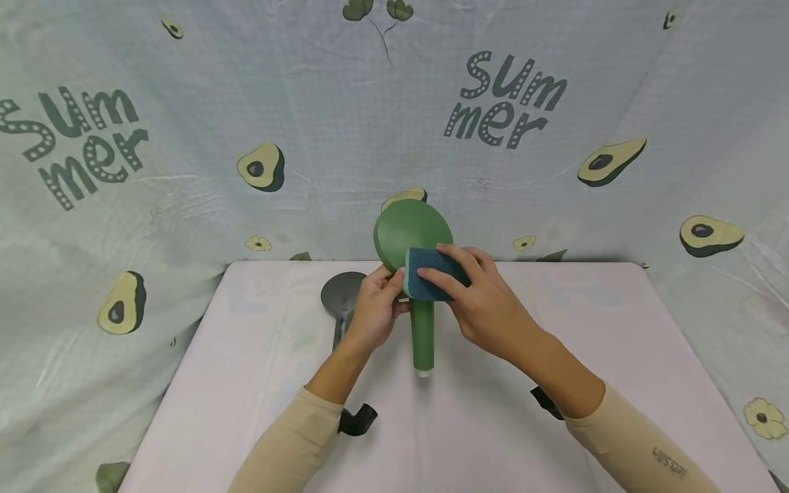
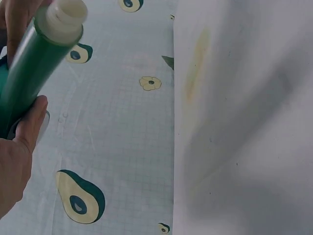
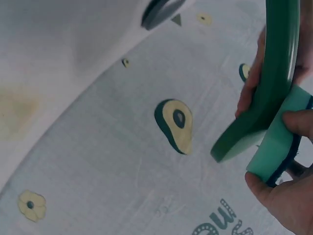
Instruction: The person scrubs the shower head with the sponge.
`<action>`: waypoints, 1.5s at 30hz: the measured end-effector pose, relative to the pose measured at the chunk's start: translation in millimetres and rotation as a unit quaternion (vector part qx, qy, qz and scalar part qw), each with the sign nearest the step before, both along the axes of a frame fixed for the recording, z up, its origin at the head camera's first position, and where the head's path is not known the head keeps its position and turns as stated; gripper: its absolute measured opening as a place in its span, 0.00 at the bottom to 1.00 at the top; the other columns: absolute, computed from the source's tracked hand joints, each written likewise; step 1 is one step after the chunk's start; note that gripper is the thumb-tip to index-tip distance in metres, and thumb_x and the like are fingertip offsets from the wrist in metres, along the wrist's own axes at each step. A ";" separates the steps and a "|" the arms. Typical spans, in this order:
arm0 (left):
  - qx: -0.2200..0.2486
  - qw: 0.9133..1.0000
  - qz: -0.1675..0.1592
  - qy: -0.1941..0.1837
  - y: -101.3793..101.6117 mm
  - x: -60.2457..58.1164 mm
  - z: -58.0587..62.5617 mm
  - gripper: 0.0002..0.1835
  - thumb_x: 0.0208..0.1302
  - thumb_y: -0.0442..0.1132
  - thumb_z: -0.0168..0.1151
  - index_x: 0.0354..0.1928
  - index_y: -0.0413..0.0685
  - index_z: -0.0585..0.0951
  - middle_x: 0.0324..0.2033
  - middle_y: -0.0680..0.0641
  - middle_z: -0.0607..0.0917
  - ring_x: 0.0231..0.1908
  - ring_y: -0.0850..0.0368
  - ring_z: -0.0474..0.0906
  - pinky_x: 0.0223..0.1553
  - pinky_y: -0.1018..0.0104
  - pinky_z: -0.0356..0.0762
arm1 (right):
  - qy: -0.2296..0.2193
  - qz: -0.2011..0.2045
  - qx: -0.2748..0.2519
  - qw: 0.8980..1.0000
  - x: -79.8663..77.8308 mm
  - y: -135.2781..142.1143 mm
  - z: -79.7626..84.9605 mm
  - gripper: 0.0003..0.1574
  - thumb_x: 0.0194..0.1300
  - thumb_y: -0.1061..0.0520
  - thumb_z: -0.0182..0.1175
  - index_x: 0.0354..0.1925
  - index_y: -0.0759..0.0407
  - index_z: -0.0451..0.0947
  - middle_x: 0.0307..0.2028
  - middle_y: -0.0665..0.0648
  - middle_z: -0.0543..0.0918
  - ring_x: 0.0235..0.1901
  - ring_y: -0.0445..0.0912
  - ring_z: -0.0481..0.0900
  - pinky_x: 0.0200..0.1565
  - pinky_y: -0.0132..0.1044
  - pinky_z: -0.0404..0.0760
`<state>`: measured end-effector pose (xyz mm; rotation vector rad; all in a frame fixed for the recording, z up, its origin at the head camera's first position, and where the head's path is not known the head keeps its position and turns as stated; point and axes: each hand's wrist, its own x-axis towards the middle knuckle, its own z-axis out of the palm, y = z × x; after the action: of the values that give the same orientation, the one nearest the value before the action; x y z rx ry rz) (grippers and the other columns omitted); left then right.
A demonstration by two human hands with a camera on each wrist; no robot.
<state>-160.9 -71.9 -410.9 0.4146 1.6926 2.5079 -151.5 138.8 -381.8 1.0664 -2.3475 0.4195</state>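
Observation:
A green handheld shower head (image 1: pixel 411 229) with a round head stands upright above the table, its handle pointing down. The handle's white threaded end (image 2: pixel 68 12) shows in the left wrist view. My left hand (image 1: pixel 374 308) grips the neck from the left. A two-layer sponge (image 3: pixel 276 139), light green on one side and dark blue on the other, is pinched between the thumb and fingers of my right hand (image 1: pixel 487 301). Its light green side faces the neck and lower head; in the right wrist view it appears to touch there.
Left of my left hand, a dark grey round-headed piece with a handle (image 1: pixel 342 294) lies on the pale pink table (image 1: pixel 524 445), partly hidden by the arm. Behind the table hangs a pale cloth (image 1: pixel 345 137) printed with avocados and lettering. Black parts (image 1: pixel 359 419) sit by both forearms.

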 end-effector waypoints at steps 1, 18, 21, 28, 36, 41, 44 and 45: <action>-0.003 1.000 -0.006 0.000 -0.6 0.3 0.1 0.20 0.83 0.33 0.43 0.66 0.22 0.67 0.43 0.52 0.86 0.40 0.62 0.87 0.38 0.66 0.88 | 0.000 -0.005 0.001 1.000 -2.0 0.6 3.0 0.42 0.63 0.67 0.70 0.70 0.43 0.71 0.73 0.64 0.66 0.65 0.65 0.68 0.61 0.59 0.80; 0.056 0.995 0.075 0.046 -1.9 -5.3 8.6 0.22 0.84 0.37 0.44 0.69 0.27 0.68 0.56 0.29 0.82 0.44 0.54 0.90 0.45 0.59 0.89 | -0.056 0.130 -0.030 0.990 42.6 5.6 -46.7 0.26 0.80 0.48 0.52 0.72 0.46 0.69 0.72 0.67 0.63 0.68 0.58 0.67 0.59 0.52 0.83; 0.051 0.995 0.071 0.046 -1.5 -5.8 9.9 0.23 0.84 0.39 0.45 0.70 0.28 0.67 0.59 0.26 0.79 0.45 0.54 0.90 0.47 0.56 0.89 | -0.023 0.131 -0.029 0.991 44.8 5.1 -50.1 0.25 0.82 0.46 0.44 0.70 0.46 0.71 0.70 0.68 0.65 0.68 0.59 0.67 0.58 0.53 0.84; 0.054 0.995 0.082 0.012 6.8 -1.6 6.1 0.17 0.82 0.35 0.46 0.60 0.25 0.72 0.38 0.48 0.85 0.33 0.61 0.87 0.33 0.70 0.87 | -0.068 0.053 -0.109 0.990 12.8 -3.0 -26.0 0.34 0.73 0.57 0.64 0.73 0.48 0.66 0.74 0.66 0.61 0.70 0.62 0.67 0.61 0.59 0.81; 0.082 0.990 0.112 0.025 9.5 -0.4 5.6 0.19 0.83 0.36 0.45 0.60 0.23 0.70 0.40 0.47 0.83 0.34 0.61 0.86 0.32 0.68 0.88 | -0.148 0.053 -0.154 0.975 7.1 -5.1 -24.9 0.43 0.70 0.62 0.66 0.76 0.51 0.60 0.74 0.65 0.58 0.70 0.61 0.68 0.60 0.60 0.81; 0.052 0.987 0.148 0.028 2.4 -5.3 5.2 0.20 0.83 0.37 0.47 0.62 0.24 0.72 0.49 0.32 0.85 0.39 0.57 0.90 0.39 0.65 0.89 | -0.084 0.103 -0.070 0.989 27.5 4.3 -47.5 0.27 0.80 0.47 0.52 0.73 0.48 0.68 0.73 0.66 0.62 0.68 0.61 0.69 0.59 0.57 0.82; 0.019 0.987 0.158 0.027 -1.8 -8.4 5.9 0.20 0.82 0.37 0.49 0.63 0.26 0.73 0.53 0.26 0.82 0.43 0.54 0.90 0.44 0.62 0.89 | -0.010 0.120 0.009 0.993 36.0 10.3 -55.5 0.25 0.82 0.47 0.45 0.70 0.43 0.73 0.71 0.66 0.67 0.65 0.62 0.70 0.58 0.56 0.83; 0.007 0.986 0.162 0.025 -2.9 -9.0 6.3 0.20 0.82 0.38 0.49 0.63 0.26 0.73 0.54 0.25 0.82 0.44 0.52 0.90 0.44 0.61 0.89 | 0.010 0.124 0.032 0.992 37.3 11.8 -55.5 0.24 0.81 0.49 0.48 0.70 0.42 0.74 0.70 0.66 0.69 0.64 0.62 0.71 0.58 0.56 0.83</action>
<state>-169.8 -74.8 -404.5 0.2201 1.8986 2.7525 -114.3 150.6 -437.3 1.3936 -2.2312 0.4222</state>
